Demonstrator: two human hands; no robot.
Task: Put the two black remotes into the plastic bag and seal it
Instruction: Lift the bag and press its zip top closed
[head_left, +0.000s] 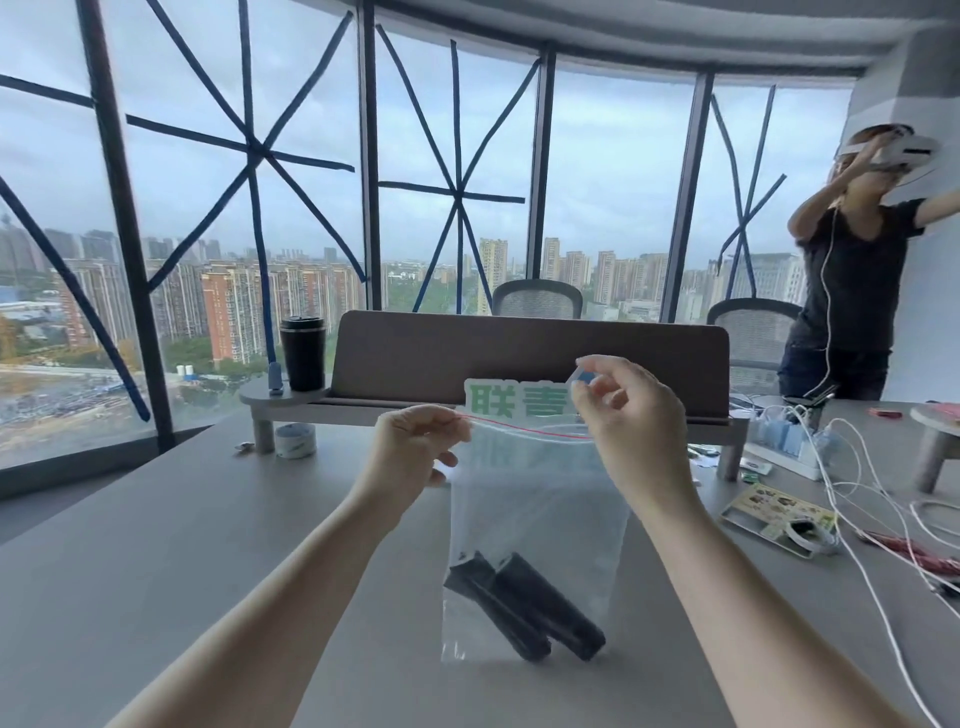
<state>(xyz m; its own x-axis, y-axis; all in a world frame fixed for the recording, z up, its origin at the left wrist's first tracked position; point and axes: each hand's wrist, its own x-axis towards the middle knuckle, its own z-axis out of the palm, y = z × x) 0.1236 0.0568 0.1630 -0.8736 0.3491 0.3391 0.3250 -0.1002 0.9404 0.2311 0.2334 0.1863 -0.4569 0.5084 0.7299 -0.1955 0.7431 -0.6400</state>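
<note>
A clear plastic bag (540, 499) with a red zip line along its top hangs upright above the grey table (182, 545). Two black remotes (519, 608) lie slanted side by side at the bag's bottom. My left hand (415, 452) pinches the left end of the zip strip. At the right end of the bag's top, my right hand (623, 410) has its fingers closed on the strip, just above the red line.
A grey desk shelf (519, 358) with a green-lettered sign (514, 402) stands behind the bag, a black tumbler (303, 353) and a tape roll (295, 440) to its left. White cables (857, 493) and a small box (779, 519) crowd the right. A person (852, 270) stands at far right.
</note>
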